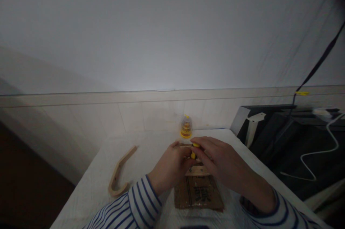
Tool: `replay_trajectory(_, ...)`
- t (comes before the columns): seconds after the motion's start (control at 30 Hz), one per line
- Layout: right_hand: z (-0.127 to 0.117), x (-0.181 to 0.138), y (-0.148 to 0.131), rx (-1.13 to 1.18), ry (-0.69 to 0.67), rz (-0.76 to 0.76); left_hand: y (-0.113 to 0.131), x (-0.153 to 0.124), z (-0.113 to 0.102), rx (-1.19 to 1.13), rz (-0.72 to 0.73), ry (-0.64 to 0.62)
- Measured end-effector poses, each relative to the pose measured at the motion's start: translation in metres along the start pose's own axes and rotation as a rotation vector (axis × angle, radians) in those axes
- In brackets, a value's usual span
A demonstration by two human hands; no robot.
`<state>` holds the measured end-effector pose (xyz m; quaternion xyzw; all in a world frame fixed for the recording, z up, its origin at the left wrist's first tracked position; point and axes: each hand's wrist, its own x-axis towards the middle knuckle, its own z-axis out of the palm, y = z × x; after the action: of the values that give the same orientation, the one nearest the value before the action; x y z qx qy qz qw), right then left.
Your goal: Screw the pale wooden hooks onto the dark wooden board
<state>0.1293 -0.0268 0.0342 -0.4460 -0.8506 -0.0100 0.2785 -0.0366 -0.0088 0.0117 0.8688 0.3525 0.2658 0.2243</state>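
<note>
Both my hands meet over the middle of a white table (151, 150). My right hand (221, 162) pinches a small yellow-handled tool (193, 154), its fingers closed round the top. Fingers curled, my left hand (169, 168) holds a small wooden piece (198, 170) right under the tool; most of that piece is hidden by my fingers. Below my hands lies a flat brown cardboard piece with dark print (198, 192). Both forearms wear blue and white striped sleeves.
A curved wooden part (120, 171) lies on the table to the left. A small yellow and clear bit holder (185, 127) stands at the table's far edge. Right of the table are a dark surface (296, 139), a white cable (320, 152) and a black strap (319, 62).
</note>
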Motion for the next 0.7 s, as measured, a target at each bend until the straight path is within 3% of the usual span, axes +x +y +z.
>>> replay_trajectory(0.47,0.014,0.002,-0.001,0.033,0.08,0.01,0.001,0.001,-0.002,0.007,0.027,0.01)
replay_trajectory(0.7,0.011,0.003,-0.001,0.03,0.071,0.025,0.0,0.002,0.0,0.017,-0.068,0.045)
